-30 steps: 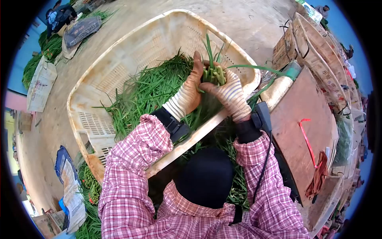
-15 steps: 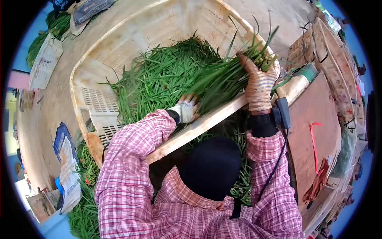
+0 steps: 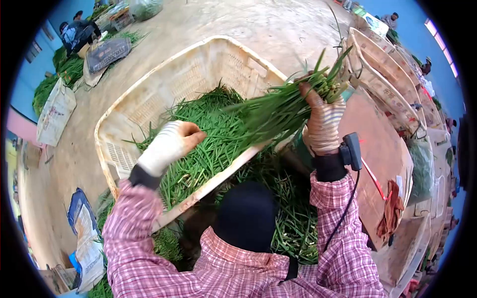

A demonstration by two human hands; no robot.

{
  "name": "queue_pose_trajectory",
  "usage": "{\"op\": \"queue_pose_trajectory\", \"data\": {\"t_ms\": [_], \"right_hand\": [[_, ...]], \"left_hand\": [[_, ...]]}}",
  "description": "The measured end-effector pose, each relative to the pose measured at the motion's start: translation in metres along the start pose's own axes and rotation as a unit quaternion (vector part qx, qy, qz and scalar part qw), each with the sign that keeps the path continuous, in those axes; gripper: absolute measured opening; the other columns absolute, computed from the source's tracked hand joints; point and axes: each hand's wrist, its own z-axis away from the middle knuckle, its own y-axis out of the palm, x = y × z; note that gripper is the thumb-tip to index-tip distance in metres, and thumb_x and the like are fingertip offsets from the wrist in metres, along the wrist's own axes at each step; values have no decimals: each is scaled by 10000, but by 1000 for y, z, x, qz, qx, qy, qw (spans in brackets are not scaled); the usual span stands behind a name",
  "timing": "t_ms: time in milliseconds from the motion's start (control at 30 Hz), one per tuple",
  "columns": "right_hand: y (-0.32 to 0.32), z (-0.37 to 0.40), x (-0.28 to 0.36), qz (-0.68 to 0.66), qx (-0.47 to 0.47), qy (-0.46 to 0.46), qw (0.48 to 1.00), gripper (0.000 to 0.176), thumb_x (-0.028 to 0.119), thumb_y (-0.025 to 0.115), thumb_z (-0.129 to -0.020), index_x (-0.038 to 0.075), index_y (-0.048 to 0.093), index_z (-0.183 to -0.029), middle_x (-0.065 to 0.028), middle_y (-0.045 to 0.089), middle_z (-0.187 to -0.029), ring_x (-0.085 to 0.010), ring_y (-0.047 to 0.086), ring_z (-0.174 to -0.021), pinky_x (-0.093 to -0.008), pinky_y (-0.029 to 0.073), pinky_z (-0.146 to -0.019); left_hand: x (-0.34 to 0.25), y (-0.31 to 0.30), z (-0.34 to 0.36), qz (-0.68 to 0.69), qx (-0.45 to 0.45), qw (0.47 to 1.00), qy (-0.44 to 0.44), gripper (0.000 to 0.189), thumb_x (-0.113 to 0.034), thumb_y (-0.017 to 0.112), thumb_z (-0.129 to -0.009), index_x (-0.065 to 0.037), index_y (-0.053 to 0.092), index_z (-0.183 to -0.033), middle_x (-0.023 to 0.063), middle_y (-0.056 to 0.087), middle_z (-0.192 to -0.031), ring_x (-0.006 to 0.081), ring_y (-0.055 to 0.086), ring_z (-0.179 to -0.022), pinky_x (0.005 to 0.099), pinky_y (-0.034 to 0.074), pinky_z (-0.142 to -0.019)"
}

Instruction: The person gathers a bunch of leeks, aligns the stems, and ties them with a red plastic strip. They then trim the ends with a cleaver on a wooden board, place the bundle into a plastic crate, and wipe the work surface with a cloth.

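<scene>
My right hand [image 3: 322, 116], in a striped fingerless glove, grips a bunch of long green stalks [image 3: 283, 111] near their pale, thick ends. The leafy ends trail left over the crate's near edge and look blurred. My left hand [image 3: 171, 141], in a pale fingerless glove, is raised over the left part of the crate, apart from the bunch. Its fingers are curled together, and whether anything is inside them is hidden. Beneath it, a pile of loose green stalks [image 3: 213, 131] fills the bottom of the worn white plastic crate [image 3: 149, 94], which stands tilted before me.
More green stalks [image 3: 293, 218] lie below the crate's near edge. To the right are a brown board [image 3: 367, 129] with a red ribbon [image 3: 373, 178] and several other crates [image 3: 382, 64]. A white-and-blue sack [image 3: 87, 238] lies left. Other people [image 3: 79, 32] are in the background.
My left hand has come up out of the pile and moved left, its fingers now curled. My right hand still holds the bunch, now swung up away from the pile. The view has shifted.
</scene>
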Motion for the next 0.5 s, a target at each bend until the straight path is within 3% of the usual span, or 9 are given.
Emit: {"op": "queue_pose_trajectory", "data": {"t_ms": [67,133,200,267,300,367,433,467,500], "right_hand": [[1,22,22,-32,32,-2,999,297,49,773,-829,18,657,-1101,-29,692,-979,-97,632,-858,-246,523,-758],[0,51,59,-49,101,-4,994,291,39,756,-841,25,652,-1113,-35,691,-1013,-105,639,-911,-243,526,-777],[-19,85,73,21,180,-89,979,266,77,751,-843,36,660,-1090,-69,690,-1038,-174,659,-967,-324,537,-855],[-41,114,91,112,284,-225,926,291,108,758,-812,42,666,-1080,-90,693,-1020,-257,671,-976,-430,514,-935],[-50,125,101,118,346,-261,894,309,192,749,-815,54,666,-1079,-97,686,-1013,-293,661,-990,-466,495,-949],[-70,151,117,142,413,-293,851,360,302,719,-809,69,662,-1077,-107,674,-1022,-336,642,-1011,-508,469,-973],[-81,177,122,159,418,-313,838,253,252,660,-892,47,664,-1040,-102,673,-1014,-326,652,-985,-518,481,-963],[-90,189,118,167,426,-310,834,293,271,670,-856,65,666,-1065,-92,668,-1048,-323,640,-1017,-518,464,-987],[-100,200,111,170,441,-307,826,332,263,668,-820,75,656,-1094,-92,654,-1083,-329,614,-1054,-519,437,-1016]], "left_hand": [[-29,15,46,341,94,929,108,653,-539,688,-882,-8,631,-1258,227,688,-1127,287,678,-1043,434,539,-889],[-59,60,70,591,242,769,19,991,-717,667,-776,-25,437,-1448,241,539,-1363,308,562,-1243,472,464,-1032],[-82,113,79,667,327,669,28,1204,-892,442,-721,37,325,-1478,278,424,-1462,368,499,-1314,540,455,-1061],[-111,154,90,738,248,621,89,1108,-867,407,-776,-29,331,-1497,231,466,-1440,368,518,-1293,531,471,-1050],[-109,163,87,751,236,610,87,1161,-838,601,-662,-101,307,-1510,166,454,-1461,313,442,-1359,495,390,-1128],[-85,216,70,816,321,480,18,1146,-838,605,-672,-27,377,-1448,191,516,-1366,316,522,-1274,464,469,-1056],[-113,208,99,786,351,508,26,1105,-814,632,-696,42,453,-1372,227,571,-1270,330,575,-1200,446,519,-1005],[-117,208,103,762,349,544,33,1025,-757,665,-740,27,469,-1370,230,575,-1258,320,588,-1167,434,518,-1006],[-111,219,98,765,366,529,33,980,-709,652,-793,22,433,-1409,216,558,-1305,315,565,-1211,445,519,-1009]]}}
